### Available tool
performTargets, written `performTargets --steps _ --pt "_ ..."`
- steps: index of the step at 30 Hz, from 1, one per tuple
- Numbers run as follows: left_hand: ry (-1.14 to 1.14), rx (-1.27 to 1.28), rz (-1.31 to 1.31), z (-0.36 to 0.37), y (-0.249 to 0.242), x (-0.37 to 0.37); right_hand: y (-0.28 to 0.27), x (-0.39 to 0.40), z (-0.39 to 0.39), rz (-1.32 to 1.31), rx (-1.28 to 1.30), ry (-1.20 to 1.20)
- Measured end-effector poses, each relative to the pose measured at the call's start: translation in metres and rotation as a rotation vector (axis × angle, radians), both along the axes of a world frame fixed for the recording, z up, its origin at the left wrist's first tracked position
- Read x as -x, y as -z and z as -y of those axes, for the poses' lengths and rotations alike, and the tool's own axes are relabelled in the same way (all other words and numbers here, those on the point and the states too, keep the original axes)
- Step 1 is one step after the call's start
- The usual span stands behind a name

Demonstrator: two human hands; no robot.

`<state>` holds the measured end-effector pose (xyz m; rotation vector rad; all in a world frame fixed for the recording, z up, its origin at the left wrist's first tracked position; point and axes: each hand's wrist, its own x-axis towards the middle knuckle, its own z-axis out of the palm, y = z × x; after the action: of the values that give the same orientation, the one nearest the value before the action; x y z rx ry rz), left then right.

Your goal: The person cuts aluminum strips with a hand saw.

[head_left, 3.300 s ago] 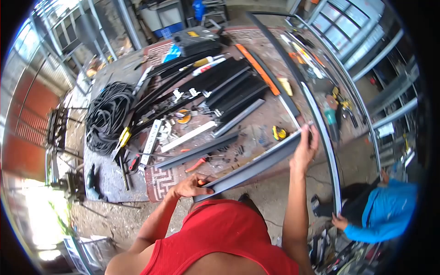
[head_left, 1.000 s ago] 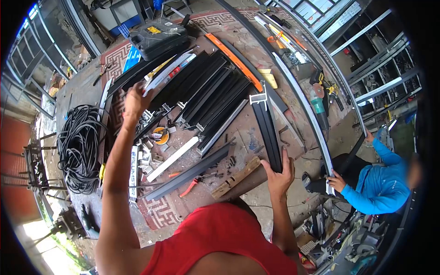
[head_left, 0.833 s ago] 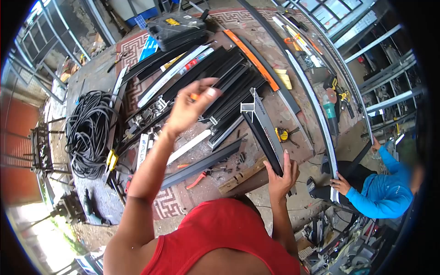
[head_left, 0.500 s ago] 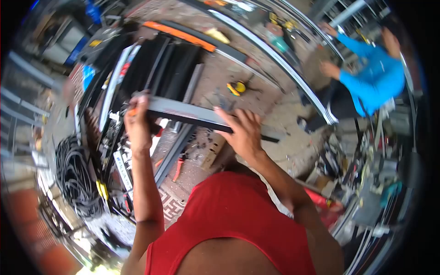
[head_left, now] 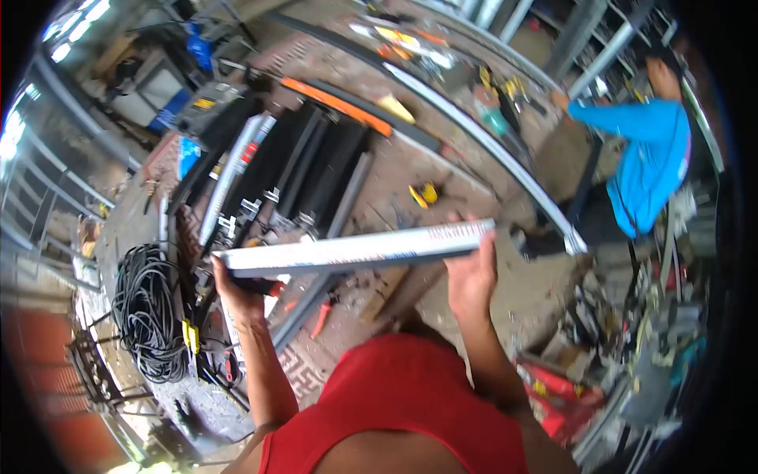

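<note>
A length of metal profile (head_left: 355, 248), faced with printed white film and dark along its lower side, spans the space in front of my chest. My left hand (head_left: 237, 300) grips its left end, thumb up at the corner. Near the other end, my right hand (head_left: 472, 286) holds it with the thumb on the near side and fingertips showing behind. Below the profile, beside my left palm, a dark piece with an orange-red tip (head_left: 275, 289) is partly hidden. Red-handled pliers (head_left: 321, 317) lie on the floor beneath.
Black profiles (head_left: 304, 162) lie beyond my hands, beside an orange bar (head_left: 335, 104). A yellow tape measure (head_left: 424, 194) rests on the floor. Coiled black cable (head_left: 150, 316) sits at left. A long curved-looking rail (head_left: 482, 138) runs towards a person in a blue top (head_left: 651, 162).
The profile has turned so its printed face shows, and it sits lower in view. My right hand has shifted outward to its right end. The person in blue has straightened and drawn one arm in.
</note>
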<state>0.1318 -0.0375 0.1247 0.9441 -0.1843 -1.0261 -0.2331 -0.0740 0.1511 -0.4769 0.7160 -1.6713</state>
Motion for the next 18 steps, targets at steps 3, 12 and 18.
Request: performTargets --steps 3,12,18 --pt "-0.103 0.161 -0.126 0.000 -0.031 0.026 0.023 0.012 0.013 0.127 -0.092 0.062" --pt "0.040 0.193 -0.424 -0.005 -0.061 0.055 0.034 0.044 0.033 0.151 -0.368 0.451" --pt "0.151 0.101 -0.274 0.007 -0.037 0.056 0.035 0.053 0.029 0.046 -0.366 0.485"
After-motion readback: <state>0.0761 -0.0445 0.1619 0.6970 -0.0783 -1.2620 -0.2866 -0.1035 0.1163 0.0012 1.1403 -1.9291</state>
